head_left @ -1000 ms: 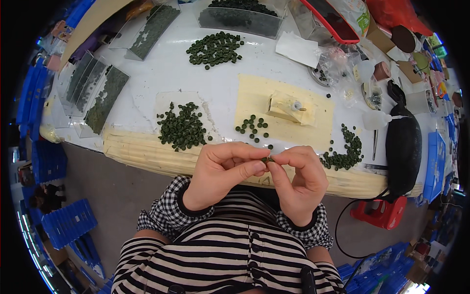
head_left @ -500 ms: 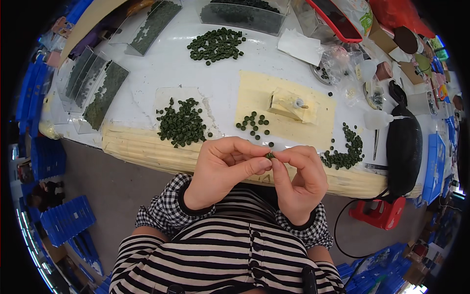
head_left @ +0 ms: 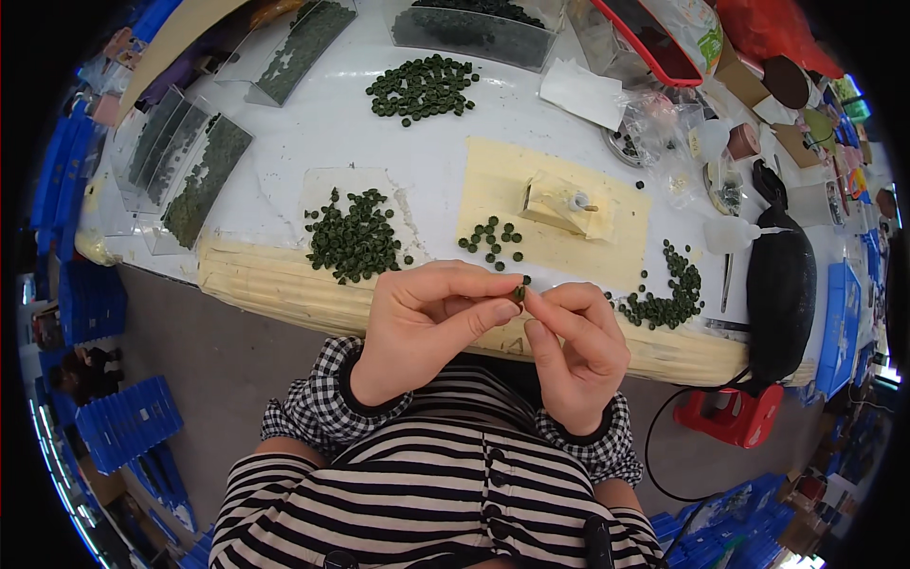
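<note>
Change since earlier: both hands sit almost where they were half a second ago, a touch lower in the frame; the small green piece stays pinched between them.
Head view, left hand (head_left: 427, 327): at frame centre, thumb and curled fingers closed on the small green piece (head_left: 519, 292).
Head view, right hand (head_left: 578, 356): just right of centre, fingertips meeting the left hand's at the same piece, pinching it too.
Piece look: tiny, dark green, round and matte, held just in front of the table edge, partly hidden by fingertips.
Table (head_left: 332, 133): white, smooth, curved by the lens, with a cream padded strip along its near edge.
Nearest pile (head_left: 353, 235): dark green discs heaped on a clear sheet, left of centre.
Small cluster (head_left: 493, 242): a few discs on a pale yellow mat (head_left: 493, 180), above the hands.
Block (head_left: 564, 204): cream, boxy, with a short pin on top, on the mat.
Right pile (head_left: 668, 289): discs in a curved band, right of the hands.
Far pile (head_left: 422, 87): loose discs, upper centre.
Sleeves: black-and-white check cuffs, striped knit body below.
</note>
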Demonstrator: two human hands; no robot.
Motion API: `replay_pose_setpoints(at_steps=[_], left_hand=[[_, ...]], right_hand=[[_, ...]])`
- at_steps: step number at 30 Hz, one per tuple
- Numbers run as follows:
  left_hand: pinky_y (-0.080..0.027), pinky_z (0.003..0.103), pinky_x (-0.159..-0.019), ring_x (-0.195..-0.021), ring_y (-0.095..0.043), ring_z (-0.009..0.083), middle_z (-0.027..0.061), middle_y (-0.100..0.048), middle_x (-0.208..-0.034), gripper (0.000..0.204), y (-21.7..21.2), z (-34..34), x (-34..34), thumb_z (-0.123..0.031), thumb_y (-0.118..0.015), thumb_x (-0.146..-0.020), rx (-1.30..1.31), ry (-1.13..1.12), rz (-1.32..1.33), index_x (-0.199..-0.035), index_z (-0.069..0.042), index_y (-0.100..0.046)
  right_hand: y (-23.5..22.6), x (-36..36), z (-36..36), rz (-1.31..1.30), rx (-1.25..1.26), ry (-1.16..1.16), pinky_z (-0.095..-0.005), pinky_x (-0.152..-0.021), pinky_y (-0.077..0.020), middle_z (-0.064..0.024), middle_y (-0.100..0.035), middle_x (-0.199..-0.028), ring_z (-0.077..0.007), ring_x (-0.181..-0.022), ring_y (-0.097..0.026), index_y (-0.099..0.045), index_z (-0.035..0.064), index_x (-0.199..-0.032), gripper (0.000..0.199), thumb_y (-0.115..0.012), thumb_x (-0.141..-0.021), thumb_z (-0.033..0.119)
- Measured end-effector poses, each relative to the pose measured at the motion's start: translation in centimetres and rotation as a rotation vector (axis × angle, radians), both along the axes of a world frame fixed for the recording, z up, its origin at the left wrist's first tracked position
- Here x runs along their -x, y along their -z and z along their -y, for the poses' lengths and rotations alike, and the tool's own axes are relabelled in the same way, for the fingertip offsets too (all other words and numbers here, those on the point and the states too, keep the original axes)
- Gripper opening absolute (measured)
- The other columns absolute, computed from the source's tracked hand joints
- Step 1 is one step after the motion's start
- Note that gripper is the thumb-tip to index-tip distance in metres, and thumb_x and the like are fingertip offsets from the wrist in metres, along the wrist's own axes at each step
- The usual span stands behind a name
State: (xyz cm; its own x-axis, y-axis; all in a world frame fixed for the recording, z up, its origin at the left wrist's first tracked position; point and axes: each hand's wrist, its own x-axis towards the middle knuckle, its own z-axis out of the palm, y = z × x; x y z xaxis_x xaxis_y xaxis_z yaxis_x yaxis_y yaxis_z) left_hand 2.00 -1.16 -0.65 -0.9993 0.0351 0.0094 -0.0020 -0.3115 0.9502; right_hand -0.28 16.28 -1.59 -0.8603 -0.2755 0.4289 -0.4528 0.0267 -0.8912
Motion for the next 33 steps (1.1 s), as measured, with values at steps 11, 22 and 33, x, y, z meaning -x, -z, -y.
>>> replay_pose_setpoints(at_steps=[11, 22, 33], left_hand=[[-0.055, 0.024, -0.083, -0.091, -0.067, 0.0142, 0.0122, -0.068, -0.100, 0.019, 0.4, 0.1, -0.2, 0.008, -0.064, -0.086, -0.121, 0.023, 0.046, -0.105, 0.006, -0.067], [-0.053, 0.022, -0.074, -0.084, -0.066, 0.0127, 0.0114, -0.069, -0.093, 0.016, 0.4, 0.6, 0.0, 0.007, -0.066, -0.085, 0.121, 0.021, -0.098, -0.099, 0.002, -0.071], [-0.054, 0.022, -0.075, -0.086, -0.067, 0.0133, 0.0120, -0.070, -0.095, 0.015, 0.9, 0.8, 0.3, 0.006, -0.067, -0.086, 0.070, 0.038, -0.128, -0.099, 0.003, -0.071]], right_hand=[[-0.1, -0.2, -0.3, -0.003, -0.019, -0.018, -0.0222, -0.063, -0.0458, -0.0087, -0.062, -0.091, -0.0145, -0.077, -0.057, -0.071, -0.0001, -0.108, 0.032, -0.067, -0.078, -0.011], [0.0, -0.1, -0.7, 0.020, -0.028, -0.090, -0.0232, -0.060, -0.0436, -0.0074, -0.063, -0.088, -0.0146, -0.073, -0.056, -0.071, 0.0007, -0.108, 0.032, -0.070, -0.078, -0.009], [-0.1, -0.2, -0.4, 0.050, -0.002, -0.070, -0.0231, -0.061, -0.0436, -0.0071, -0.063, -0.089, -0.0145, -0.073, -0.056, -0.071, 0.0018, -0.109, 0.031, -0.069, -0.080, -0.008]])
